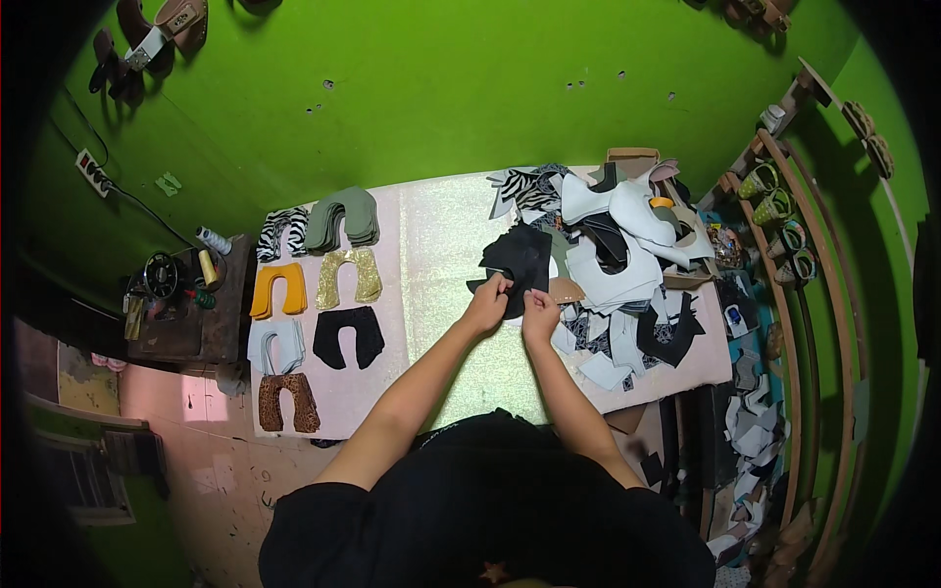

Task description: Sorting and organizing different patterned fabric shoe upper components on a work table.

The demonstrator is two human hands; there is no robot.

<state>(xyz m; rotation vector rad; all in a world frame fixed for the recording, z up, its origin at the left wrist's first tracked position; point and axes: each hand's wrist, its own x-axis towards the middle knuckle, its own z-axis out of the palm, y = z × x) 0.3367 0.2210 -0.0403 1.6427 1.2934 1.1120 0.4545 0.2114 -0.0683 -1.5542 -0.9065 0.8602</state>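
Note:
Both of my hands are on a black cut piece of sheet material (526, 257), leather or fabric, with an irregular outline. My left hand (485, 306) is closed, fingertips pinching the piece near its lower left edge. Just to the right, my right hand (540, 317) pinches its lower edge. The piece lies against the left side of a heap of cut scraps, where white curved pieces (613, 279), a zebra-striped piece (532, 191) and a tan rounded piece (566, 290) show. Another black cut piece (674, 338) rests at the heap's lower right.
At the table's left stand stacks of U-shaped pieces: zebra (282, 233), grey-green (343, 220), yellow (278, 290), gold glitter (350, 279), white (277, 346), black (348, 338) and leopard (286, 403). A dark side table (186, 328) holds thread spools. A wooden shoe rack (784, 323) leans at right.

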